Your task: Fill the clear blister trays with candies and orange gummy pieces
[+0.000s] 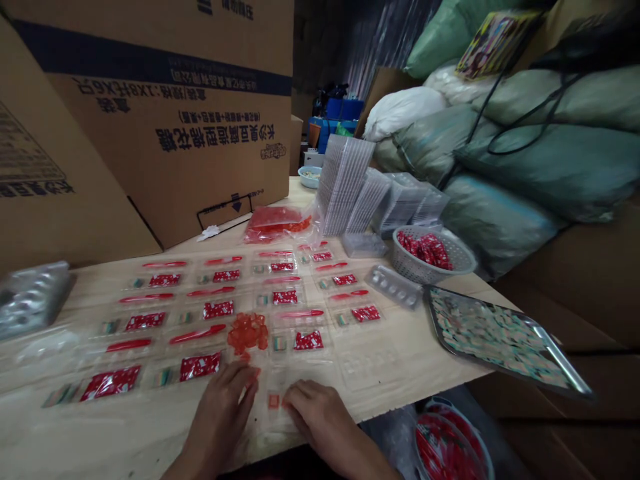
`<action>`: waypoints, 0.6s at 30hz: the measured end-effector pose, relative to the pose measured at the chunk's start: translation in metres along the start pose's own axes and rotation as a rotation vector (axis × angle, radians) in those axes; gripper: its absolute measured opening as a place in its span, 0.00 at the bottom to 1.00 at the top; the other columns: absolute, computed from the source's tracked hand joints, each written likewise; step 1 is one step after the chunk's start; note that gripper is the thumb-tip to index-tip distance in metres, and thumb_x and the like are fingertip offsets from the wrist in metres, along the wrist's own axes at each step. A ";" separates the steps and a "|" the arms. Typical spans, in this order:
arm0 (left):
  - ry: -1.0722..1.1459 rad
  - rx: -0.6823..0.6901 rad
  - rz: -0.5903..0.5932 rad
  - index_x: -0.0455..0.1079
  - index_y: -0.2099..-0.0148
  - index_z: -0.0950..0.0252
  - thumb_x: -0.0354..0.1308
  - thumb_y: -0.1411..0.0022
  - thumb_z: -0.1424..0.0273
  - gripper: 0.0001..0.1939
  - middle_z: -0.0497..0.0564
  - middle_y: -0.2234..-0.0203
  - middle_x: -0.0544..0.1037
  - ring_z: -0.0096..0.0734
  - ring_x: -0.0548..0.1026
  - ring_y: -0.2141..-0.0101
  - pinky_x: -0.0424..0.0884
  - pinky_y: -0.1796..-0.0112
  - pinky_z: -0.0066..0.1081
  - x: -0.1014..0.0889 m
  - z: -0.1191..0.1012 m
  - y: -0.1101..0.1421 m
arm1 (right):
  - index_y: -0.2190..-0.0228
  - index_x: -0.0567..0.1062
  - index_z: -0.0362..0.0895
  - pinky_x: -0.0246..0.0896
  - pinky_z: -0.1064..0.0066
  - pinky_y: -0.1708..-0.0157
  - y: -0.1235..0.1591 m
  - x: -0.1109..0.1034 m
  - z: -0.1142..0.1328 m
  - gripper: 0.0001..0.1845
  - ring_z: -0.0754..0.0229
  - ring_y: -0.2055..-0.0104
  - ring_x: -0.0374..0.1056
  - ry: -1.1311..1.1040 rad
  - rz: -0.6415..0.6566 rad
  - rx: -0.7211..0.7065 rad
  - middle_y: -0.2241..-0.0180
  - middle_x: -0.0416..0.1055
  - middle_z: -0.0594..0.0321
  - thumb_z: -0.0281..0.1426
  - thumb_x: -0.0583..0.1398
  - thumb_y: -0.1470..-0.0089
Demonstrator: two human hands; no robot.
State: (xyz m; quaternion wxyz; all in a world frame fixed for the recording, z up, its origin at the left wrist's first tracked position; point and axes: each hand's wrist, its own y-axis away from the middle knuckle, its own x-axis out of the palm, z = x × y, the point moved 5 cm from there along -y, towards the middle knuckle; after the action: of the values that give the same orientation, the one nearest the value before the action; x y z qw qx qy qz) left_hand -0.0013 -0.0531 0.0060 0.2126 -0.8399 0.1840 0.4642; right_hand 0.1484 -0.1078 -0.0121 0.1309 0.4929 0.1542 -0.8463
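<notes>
My left hand (pixel 225 407) is closed in a pinch on a small red translucent piece, just below a pile of red translucent pieces (pixel 247 333). My right hand (pixel 317 412) has its fingers pressed together at the edge of a clear plastic tray (pixel 280 377); what they pinch, if anything, is hidden. A small square red piece (pixel 273 401) lies in that tray, touching or close beside the right fingertips. Around both hands lie several clear trays, many holding a red patterned sachet (pixel 200 366), a red plastic stick (pixel 198 334) and striped pieces (pixel 163 377).
Cardboard boxes (pixel 200 120) stand back left. A bag of red pieces (pixel 275 223) lies before tray stacks (pixel 343 180). A basket (pixel 423 270) holds red sachets; a metal tray (pixel 565 357) with striped pieces overhangs the right edge. A tub (pixel 487 453) stands below.
</notes>
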 end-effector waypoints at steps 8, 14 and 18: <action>-0.092 -0.031 -0.003 0.70 0.72 0.64 0.49 0.45 0.78 0.09 0.55 0.76 0.79 0.45 0.76 0.70 0.74 0.69 0.42 0.001 0.011 -0.017 | 0.65 0.72 0.45 0.62 0.70 0.57 0.002 -0.020 0.003 0.10 0.58 0.56 0.66 -0.262 -0.133 0.045 0.59 0.71 0.59 0.19 0.56 0.46; 0.584 -0.207 -0.150 0.71 0.65 0.60 0.60 0.47 0.65 0.07 0.46 0.76 0.78 0.34 0.77 0.74 0.73 0.71 0.31 -0.019 0.008 -0.005 | 0.68 0.75 0.43 0.63 0.72 0.66 -0.034 -0.019 0.008 0.08 0.61 0.66 0.69 -0.779 -0.284 0.160 0.68 0.72 0.62 0.22 0.58 0.51; 1.059 -0.443 -0.097 0.72 0.65 0.61 0.66 0.52 0.65 0.12 0.43 0.77 0.76 0.29 0.75 0.75 0.72 0.71 0.27 -0.017 0.011 0.001 | 0.75 0.72 0.43 0.60 0.76 0.77 -0.045 0.001 -0.001 0.06 0.66 0.79 0.64 -1.229 -0.258 0.368 0.80 0.69 0.69 0.31 0.64 0.57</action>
State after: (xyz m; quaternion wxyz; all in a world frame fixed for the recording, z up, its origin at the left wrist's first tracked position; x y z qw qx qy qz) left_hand -0.0177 -0.0463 0.0148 -0.0685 -0.9897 0.1253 -0.0027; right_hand 0.1314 -0.0661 -0.0077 0.0060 -0.0889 -0.0382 -0.9953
